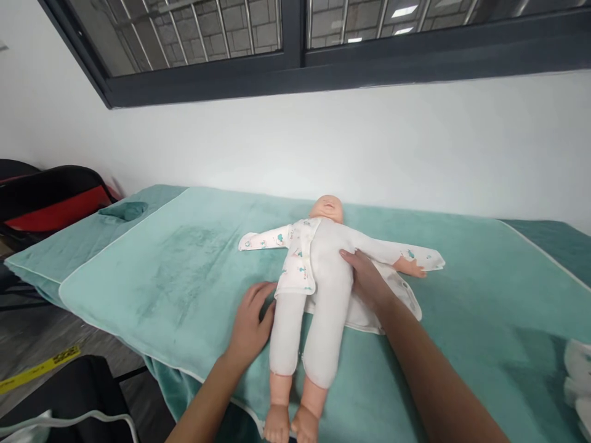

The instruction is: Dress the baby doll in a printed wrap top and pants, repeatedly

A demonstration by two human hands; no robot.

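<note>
A baby doll (330,264) lies on its back on a light green padded cover, its head toward the wall and its bare feet toward me. It wears white leggings and a white printed baby shirt (298,267) that is open at the front. Both sleeves are on its arms. One front panel covers part of the chest; the other panel (401,292) is spread out beside the body. My right hand (369,277) grips the doll's side at the waist, most fingers hidden. Beside the opposite thigh, my left hand (252,320) rests open by the shirt's hem, thumb apart.
The green cover (152,289) drapes over the table. A white wall (323,147) and a dark window frame (290,77) stand behind it. Black-and-red chairs (55,203) are at the left, with a black seat (69,400) lower down. White cloth (577,375) shows at the right edge.
</note>
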